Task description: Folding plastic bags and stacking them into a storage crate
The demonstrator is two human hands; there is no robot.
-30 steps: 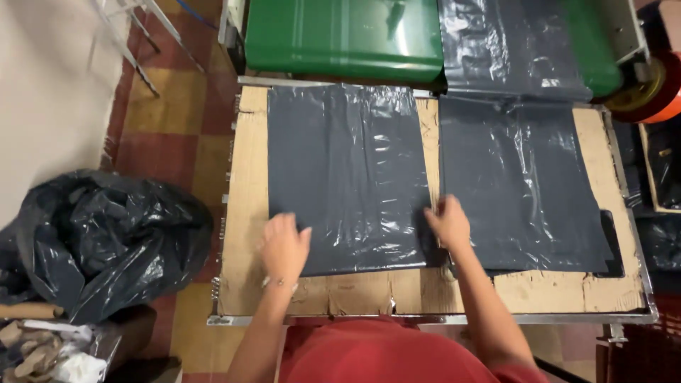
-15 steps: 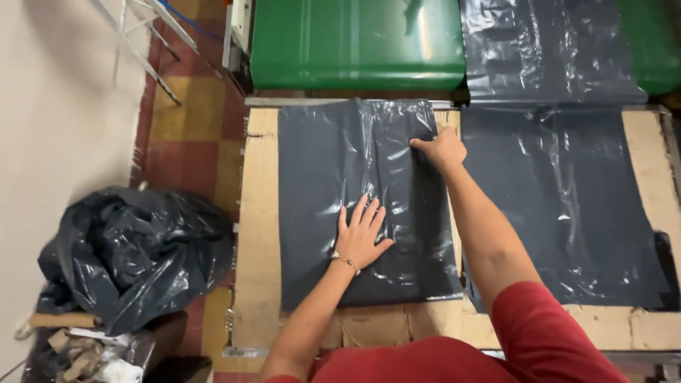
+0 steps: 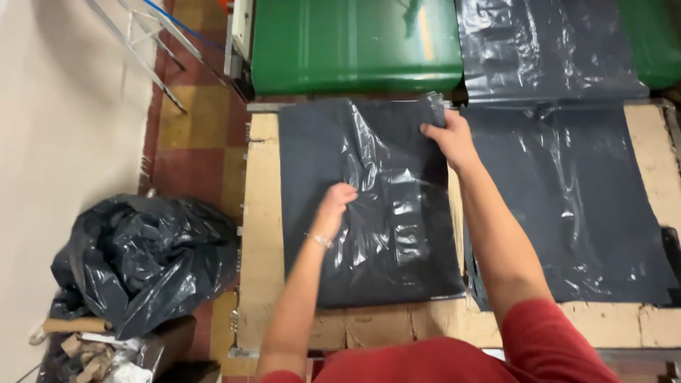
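1. I am seeing the near edge of the worktop [image 3: 397,328] staying bare, with the dark plastic bag [image 3: 369,213] lying flat on its left half
2. My left hand [image 3: 333,207] is no longer pressing flat with spread fingers as it was half a second ago; it is now bunching closed near the bag's middle, pinching up the top film so it is rising in shiny creases
3. I am judging that the top layer is being pulled away from the stack beneath, though I cannot tell how many sheets are lying under it
4. My right hand [image 3: 448,136] is holding on at the far right corner of the bag, fingers curling over the edge and gripping it
5. Beyond, a second dark sheet [image 3: 567,206] is lying to the right, and a green bin [image 3: 355,42] is standing past the worktop
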